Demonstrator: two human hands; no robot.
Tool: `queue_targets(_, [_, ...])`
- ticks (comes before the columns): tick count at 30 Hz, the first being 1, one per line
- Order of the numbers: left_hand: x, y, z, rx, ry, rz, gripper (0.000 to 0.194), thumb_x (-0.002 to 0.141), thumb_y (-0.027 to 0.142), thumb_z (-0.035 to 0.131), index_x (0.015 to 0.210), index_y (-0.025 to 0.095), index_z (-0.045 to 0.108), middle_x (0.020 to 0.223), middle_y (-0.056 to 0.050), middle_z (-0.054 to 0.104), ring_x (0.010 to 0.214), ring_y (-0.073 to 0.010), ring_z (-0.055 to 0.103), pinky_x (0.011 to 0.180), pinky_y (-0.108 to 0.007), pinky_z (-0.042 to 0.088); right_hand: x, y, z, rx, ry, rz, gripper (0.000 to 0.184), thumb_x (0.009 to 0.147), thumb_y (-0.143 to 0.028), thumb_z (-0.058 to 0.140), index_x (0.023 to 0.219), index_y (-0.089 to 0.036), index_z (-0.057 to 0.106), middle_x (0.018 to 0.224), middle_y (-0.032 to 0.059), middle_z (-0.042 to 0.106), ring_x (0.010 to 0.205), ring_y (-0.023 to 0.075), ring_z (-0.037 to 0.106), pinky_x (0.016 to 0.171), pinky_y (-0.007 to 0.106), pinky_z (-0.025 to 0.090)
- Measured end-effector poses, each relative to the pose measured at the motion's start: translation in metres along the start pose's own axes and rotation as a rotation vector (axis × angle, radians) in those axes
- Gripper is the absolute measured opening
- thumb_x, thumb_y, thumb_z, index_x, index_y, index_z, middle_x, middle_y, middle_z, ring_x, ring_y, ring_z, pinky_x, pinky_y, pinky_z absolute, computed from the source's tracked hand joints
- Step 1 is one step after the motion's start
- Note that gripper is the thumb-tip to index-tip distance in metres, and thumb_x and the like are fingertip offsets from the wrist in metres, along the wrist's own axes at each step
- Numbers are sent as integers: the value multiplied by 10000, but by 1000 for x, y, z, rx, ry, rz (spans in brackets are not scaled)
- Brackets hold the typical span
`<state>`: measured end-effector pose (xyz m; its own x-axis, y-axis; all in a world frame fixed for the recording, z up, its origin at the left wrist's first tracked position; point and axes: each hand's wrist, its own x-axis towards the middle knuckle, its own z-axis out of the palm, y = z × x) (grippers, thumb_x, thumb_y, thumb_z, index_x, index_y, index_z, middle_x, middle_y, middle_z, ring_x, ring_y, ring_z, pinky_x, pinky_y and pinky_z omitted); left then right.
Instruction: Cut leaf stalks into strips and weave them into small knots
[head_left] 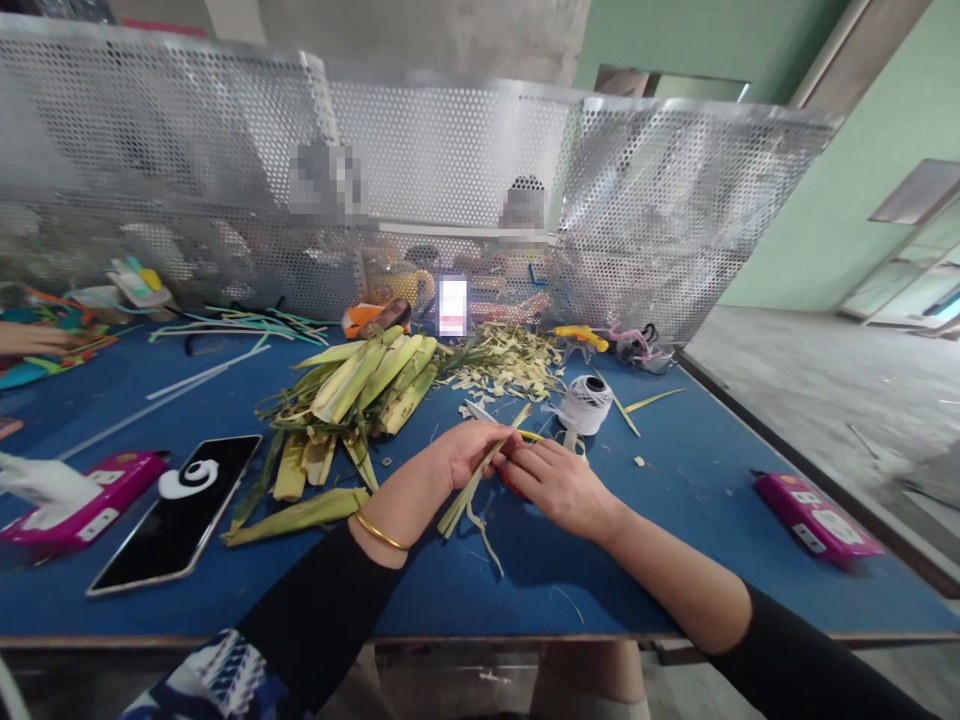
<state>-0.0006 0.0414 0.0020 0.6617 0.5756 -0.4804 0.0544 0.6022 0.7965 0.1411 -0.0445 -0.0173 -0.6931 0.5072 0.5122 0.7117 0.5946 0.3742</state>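
Note:
My left hand (476,455) is closed around a narrow bundle of pale green corn husk strips (463,505). The bundle slants across its fingers, and one loose strip curls down from it. Close beside, with its fingers bent together and touching the left fingertips, is my right hand (559,485); what lies between its fingers is hidden. Under the hands show a yellow piece (532,436) and a red piece (511,484), perhaps scissor handles, mostly covered. A spool of white thread (586,405) stands just beyond the right hand. Left of the hands lies a pile of corn husks (367,385).
Husk scraps (517,360) are heaped at the back by the perforated metal screen (450,150). A phone (176,515) and a magenta case (97,500) lie at left, another magenta case (817,520) at right. Another person's hand (34,340) is at far left.

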Motion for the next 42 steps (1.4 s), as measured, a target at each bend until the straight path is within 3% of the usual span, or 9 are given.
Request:
queue_targets(7, [5, -4, -12, -223, -114, -88, 275, 921, 178, 491, 669, 110, 578, 493, 30, 469, 361, -36, 404, 359, -121, 346, -7, 3, 5, 95, -49, -21, 325, 987, -162, 335, 899, -173, 648, 827, 61, 652, 757, 160, 568, 726, 305, 447])
queue_targets(9, [3, -3, -13, -228, -83, -32, 265, 908, 153, 509, 654, 109, 567, 498, 39, 453, 362, -29, 398, 392, -126, 381, -10, 16, 3, 123, -29, 154, 297, 985, -219, 353, 966, -186, 648, 924, 86, 656, 825, 171, 581, 725, 303, 443])
queue_targets(13, [-2, 4, -14, -173, 17, 104, 255, 882, 113, 527, 630, 108, 567, 504, 34, 456, 367, -29, 404, 411, -136, 391, -14, 55, -3, -153, 34, 888, 479, 859, -513, 542, 1165, -146, 576, 1143, 201, 574, 1035, 322, 533, 803, 418, 422])
queue_targets(18, [-8, 10, -14, -50, 74, 196, 233, 846, 91, 567, 615, 100, 593, 517, 15, 487, 389, -35, 416, 409, -139, 387, -17, 86, -3, -67, -396, 1142, 707, 778, -586, 562, 1287, -108, 451, 1079, 197, 599, 881, 315, 614, 667, 359, 416])
queue_targets(25, [-6, 12, -19, 14, 182, 252, 194, 841, 90, 565, 659, 99, 630, 496, 33, 460, 386, -50, 408, 466, -203, 499, -41, 113, -9, 19, -432, 1187, 731, 733, -367, 603, 1389, -144, 370, 1200, 187, 566, 1013, 311, 596, 771, 369, 432])
queue_targets(30, [-4, 14, -23, 6, 212, 260, 195, 838, 87, 564, 653, 99, 624, 496, 37, 457, 380, -48, 406, 465, -203, 503, -31, 83, -15, -68, -66, 957, 500, 829, -368, 556, 1261, -122, 507, 1269, 206, 525, 1174, 323, 481, 939, 421, 380])
queue_targets(33, [-5, 15, -24, 8, 215, 277, 179, 834, 102, 585, 660, 104, 624, 509, 37, 462, 389, -45, 415, 479, -197, 500, -13, 40, -5, 203, -325, 699, 357, 846, -321, 522, 1170, -174, 556, 1065, 124, 617, 951, 243, 579, 806, 336, 438])
queue_targets(36, [-8, 17, -23, 21, 231, 276, 191, 854, 112, 559, 674, 105, 622, 512, 43, 455, 394, -43, 406, 487, -199, 498, 2, 11, 7, 213, -544, 655, 405, 806, -206, 508, 1202, -125, 521, 1020, 133, 609, 920, 240, 587, 774, 312, 428])
queue_targets(42, [-13, 21, -21, 49, 228, 274, 211, 867, 90, 517, 676, 117, 603, 503, 53, 436, 404, -44, 391, 507, -197, 497, 3, 11, -8, 289, -728, 720, 643, 717, -101, 522, 1350, -80, 407, 1052, 172, 636, 894, 258, 618, 699, 299, 418])
